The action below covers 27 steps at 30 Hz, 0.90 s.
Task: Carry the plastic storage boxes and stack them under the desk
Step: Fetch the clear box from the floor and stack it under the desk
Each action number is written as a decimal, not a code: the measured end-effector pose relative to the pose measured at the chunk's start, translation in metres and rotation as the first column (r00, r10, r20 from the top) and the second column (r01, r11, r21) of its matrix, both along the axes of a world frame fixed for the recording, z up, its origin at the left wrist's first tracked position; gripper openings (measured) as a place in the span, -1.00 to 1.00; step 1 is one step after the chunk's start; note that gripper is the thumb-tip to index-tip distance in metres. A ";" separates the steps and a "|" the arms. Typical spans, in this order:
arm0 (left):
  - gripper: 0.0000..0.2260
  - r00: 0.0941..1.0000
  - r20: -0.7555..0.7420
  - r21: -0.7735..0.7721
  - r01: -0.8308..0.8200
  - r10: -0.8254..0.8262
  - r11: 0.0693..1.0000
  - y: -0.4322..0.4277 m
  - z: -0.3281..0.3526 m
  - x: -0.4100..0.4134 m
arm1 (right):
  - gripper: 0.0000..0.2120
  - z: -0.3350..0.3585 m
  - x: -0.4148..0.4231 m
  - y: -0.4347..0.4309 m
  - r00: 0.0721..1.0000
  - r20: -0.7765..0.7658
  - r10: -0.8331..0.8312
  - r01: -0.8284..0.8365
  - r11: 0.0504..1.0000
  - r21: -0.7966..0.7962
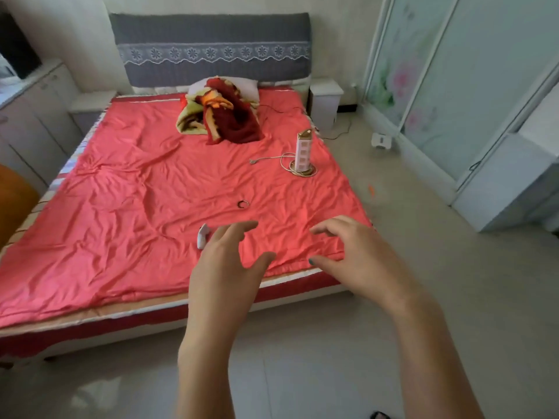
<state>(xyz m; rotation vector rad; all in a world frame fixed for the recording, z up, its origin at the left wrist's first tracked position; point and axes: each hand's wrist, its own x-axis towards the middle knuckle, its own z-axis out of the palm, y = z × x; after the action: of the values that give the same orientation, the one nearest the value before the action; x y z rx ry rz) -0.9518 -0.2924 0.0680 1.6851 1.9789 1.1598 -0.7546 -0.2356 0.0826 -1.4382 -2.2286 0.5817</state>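
No plastic storage box and no desk can be picked out in the head view. My left hand (225, 269) is stretched forward over the foot of the bed, palm down, fingers spread, holding nothing. My right hand (360, 258) hangs beside it over the bed's right corner, fingers apart and curled a little, also holding nothing. Both forearms reach in from the bottom of the frame.
A bed with a pink-red cover (136, 192) fills the middle. On it lie a crumpled blanket (223, 113), a tower power strip (303, 154) with a cable, a small ring (243, 204) and a white object (202, 236). White cabinets (33, 116) stand left, wardrobe doors (438, 80) right, tiled floor (408, 182) between.
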 end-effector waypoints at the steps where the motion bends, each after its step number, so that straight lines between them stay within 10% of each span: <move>1: -0.60 1.000 0.001 0.001 0.018 -0.018 1.000 0.007 0.000 0.013 | -0.62 0.000 0.015 0.004 1.000 -0.006 -0.019 0.019 1.000 -0.003; 27: -0.57 0.856 -0.104 -0.030 0.506 -0.506 0.862 0.174 0.001 0.485 | -0.56 -0.008 0.493 0.068 0.822 -0.037 -0.569 0.569 0.822 -0.001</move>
<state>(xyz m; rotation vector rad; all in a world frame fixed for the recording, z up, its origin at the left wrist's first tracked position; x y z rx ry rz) -0.4667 -0.1180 0.0690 2.1295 1.4373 0.8825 -0.2620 -0.1680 0.0744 -1.9517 -1.6310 0.3805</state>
